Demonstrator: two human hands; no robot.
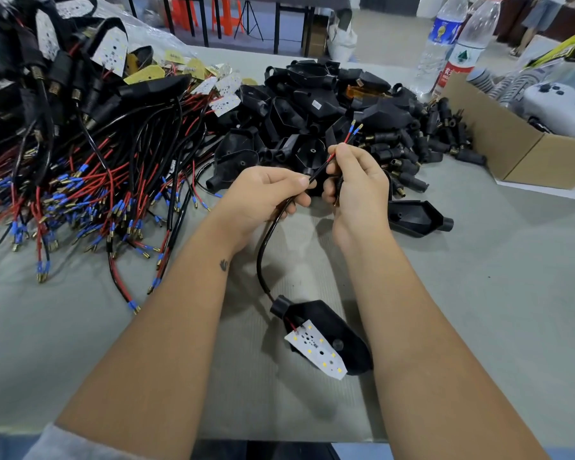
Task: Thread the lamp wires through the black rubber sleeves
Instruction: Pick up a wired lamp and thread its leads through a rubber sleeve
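Left of the black lamp shell (329, 336), my left hand (263, 197) pinches its cable (263, 257). Above the shell, my right hand (359, 187) grips the 2 wire ends (341, 147), a sleeve tucked underneath. I should keep both tips together before feeding them in.

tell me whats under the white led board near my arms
The white LED board lies on a black lamp housing, which rests on the table. Its underside is hidden.

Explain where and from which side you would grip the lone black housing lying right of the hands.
Grip the black housing across its wide body, coming from above: it lies flat on the table, clear of the pile. Its round neck, pointing right, is narrower and would give less hold.
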